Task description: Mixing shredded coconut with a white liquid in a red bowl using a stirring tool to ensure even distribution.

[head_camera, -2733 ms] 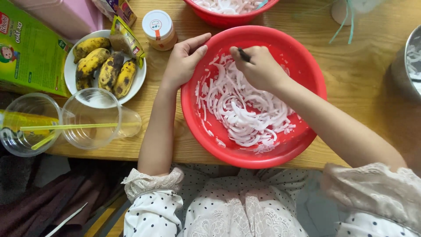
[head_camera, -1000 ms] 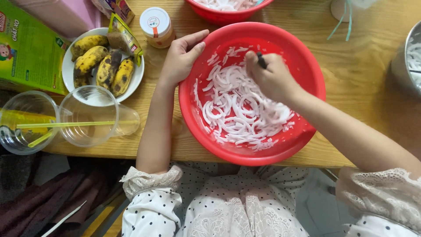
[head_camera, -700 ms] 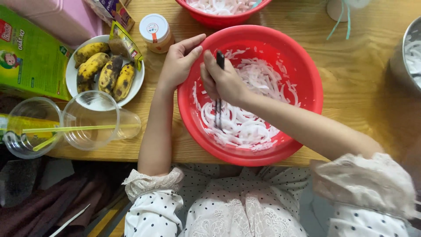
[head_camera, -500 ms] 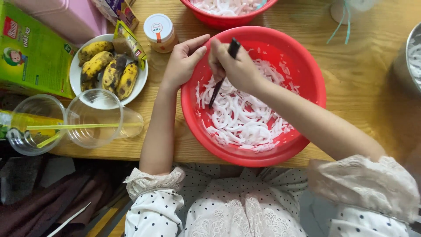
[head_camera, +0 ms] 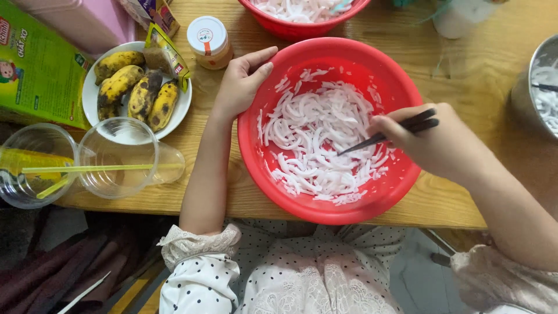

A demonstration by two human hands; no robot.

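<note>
Wooden tabletop [head_camera: 465, 75] fills the view, with my lap in a white dotted dress below its near edge. At the centre stands a red bowl [head_camera: 401, 87] with white strips [head_camera: 319, 139] heaped across its bottom. My left hand [head_camera: 241, 84] rests at the bowl's ten o'clock rim, fingers loosely spread and thumb lying over the edge, holding nothing but steadying the bowl. My right hand [head_camera: 439, 142] comes in from three o'clock and is closed on a pair of dark chopsticks [head_camera: 386, 135], whose tips point toward nine o'clock and sit among the strips near the bowl's middle.

At twelve o'clock from the bowl, just beside it, is a second red bowl [head_camera: 302, 23] with more white strips. At eleven o'clock stands a small jar [head_camera: 209, 40] with a white lid. Farther toward ten o'clock lies a white plate [head_camera: 93, 93] of spotted bananas [head_camera: 136, 93], and beyond it a green carton [head_camera: 38, 70]. At nine o'clock two clear plastic cups [head_camera: 119, 157] lie with a yellow straw [head_camera: 93, 168] across them. A metal pot [head_camera: 523, 93] shows at the two o'clock edge.
</note>
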